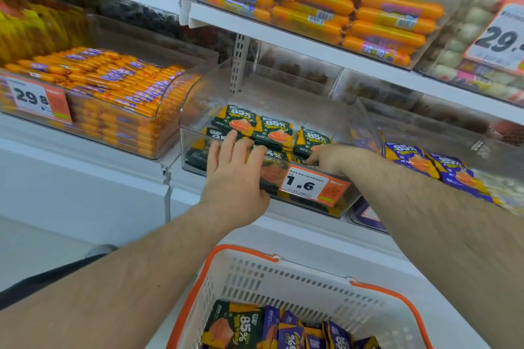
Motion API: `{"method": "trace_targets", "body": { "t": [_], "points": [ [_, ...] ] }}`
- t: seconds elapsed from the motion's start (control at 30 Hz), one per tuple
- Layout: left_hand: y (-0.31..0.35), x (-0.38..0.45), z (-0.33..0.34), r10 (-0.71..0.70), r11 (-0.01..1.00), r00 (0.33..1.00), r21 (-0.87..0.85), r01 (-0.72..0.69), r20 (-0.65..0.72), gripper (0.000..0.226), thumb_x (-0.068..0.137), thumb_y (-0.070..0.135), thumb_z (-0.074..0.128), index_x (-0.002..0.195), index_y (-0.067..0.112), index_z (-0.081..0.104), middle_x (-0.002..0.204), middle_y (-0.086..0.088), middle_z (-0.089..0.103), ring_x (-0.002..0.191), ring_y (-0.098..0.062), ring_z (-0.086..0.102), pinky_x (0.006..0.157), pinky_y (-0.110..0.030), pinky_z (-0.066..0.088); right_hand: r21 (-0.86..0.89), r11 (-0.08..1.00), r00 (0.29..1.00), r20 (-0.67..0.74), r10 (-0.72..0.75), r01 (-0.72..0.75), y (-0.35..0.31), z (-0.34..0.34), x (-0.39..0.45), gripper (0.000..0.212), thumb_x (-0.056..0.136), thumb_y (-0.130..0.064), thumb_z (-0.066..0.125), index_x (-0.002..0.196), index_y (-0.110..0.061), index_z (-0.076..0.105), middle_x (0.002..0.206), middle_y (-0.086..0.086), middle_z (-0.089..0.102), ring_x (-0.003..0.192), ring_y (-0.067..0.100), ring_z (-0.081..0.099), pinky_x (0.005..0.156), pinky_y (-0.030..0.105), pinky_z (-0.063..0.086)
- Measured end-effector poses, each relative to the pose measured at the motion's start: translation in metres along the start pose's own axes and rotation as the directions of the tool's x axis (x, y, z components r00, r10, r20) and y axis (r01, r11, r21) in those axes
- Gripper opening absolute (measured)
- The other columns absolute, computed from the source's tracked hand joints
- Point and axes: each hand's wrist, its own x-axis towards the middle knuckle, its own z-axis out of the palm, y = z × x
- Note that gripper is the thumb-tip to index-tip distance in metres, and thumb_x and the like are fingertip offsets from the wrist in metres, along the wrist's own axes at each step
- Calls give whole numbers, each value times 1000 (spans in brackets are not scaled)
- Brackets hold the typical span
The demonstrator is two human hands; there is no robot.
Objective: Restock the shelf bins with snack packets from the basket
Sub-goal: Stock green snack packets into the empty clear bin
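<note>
Dark-green snack packets (255, 129) lie flat in stacks inside the clear bin (365, 119), long axes running near-to-far. The left hand (235, 173) rests on the near-left stack, fingers straight, gripping nothing. The right hand (326, 159), at the bin's near-right rim, has curled fingers; whether it pinches a packet cannot be told. Remaining stock sits in the basket (283, 278) below, nearer the left hand.

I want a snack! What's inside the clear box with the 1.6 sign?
Dark green snack packets fill the clear box. Both hands and the price sign cover the front ones.
</note>
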Motion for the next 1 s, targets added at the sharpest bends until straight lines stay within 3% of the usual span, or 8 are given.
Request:
{"method": "trace_targets", "body": {
  "t": [0.17,0.3,0.43,0.53,0.6,0.67,0.8,1.0],
  "points": [
    [0,-2,-5,-6,997,999,81,2,45,79,80,34,64,148,20,27,157,-8,19,149,-32,-3,118,-54,-2,49,999,999,-37,15,-13,1,2,-1,45,101,-27,53,145,-20,48,149,2,48,133,23,47,107,34,42],
    [13,-12,0,195,980,959,62,-186,-207,60,59,21,66,117,9,57,126,-16,50,119,-39,44,94,-50,33,315,947,923,-345,173,-59,3,4,-17,28,91,-25,60,116,-17,71,122,8,67,111,27,61,94,35,52],
    [34,-30,-1,324,946,916,-97,-309,236,38,84,32,56,120,21,55,119,-1,52,114,-25,48,90,-39,35,440,852,354,-874,334,284,-16,40,-46,14,81,-17,56,83,-16,70,85,7,69,85,32,62,71,36,50],
    [29,-37,12,304,928,631,-74,-364,714,43,92,40,52,134,29,49,134,2,50,123,-21,45,103,-38,35,176,854,14,-981,194,489,-38,96,-57,10,77,-10,58,70,-6,64,66,9,59,63,31,56,59,36,45],
    [28,-42,21,234,932,473,-57,-359,849,43,94,40,51,136,30,48,138,2,50,122,-21,49,102,-40,41,262,806,114,-964,238,531,-52,145,-53,14,77,-12,56,68,-5,63,62,7,55,58,28,53,57,33,43],
    [29,-46,28,180,936,381,-39,-349,907,42,95,37,50,135,24,51,136,-1,53,119,-22,53,99,-42,46,494,703,395,-862,317,512,-66,190,-47,17,80,-16,55,69,-7,65,63,3,56,59,25,54,57,34,48],
    [32,-47,38,133,935,319,-13,-353,938,39,96,37,49,131,19,55,126,-4,60,109,-22,59,92,-39,51,946,323,941,-142,308,37,-93,270,-28,10,90,-17,60,82,-17,65,72,-2,63,71,21,61,68,38,55],
    [35,-40,51,100,945,316,9,-326,943,40,96,36,51,134,24,53,126,1,59,106,-17,59,84,-30,49,815,-195,827,561,29,-546,-145,350,-7,10,89,-11,58,98,-9,56,72,9,57,59,21,55,55,30,49]
  ]
}}
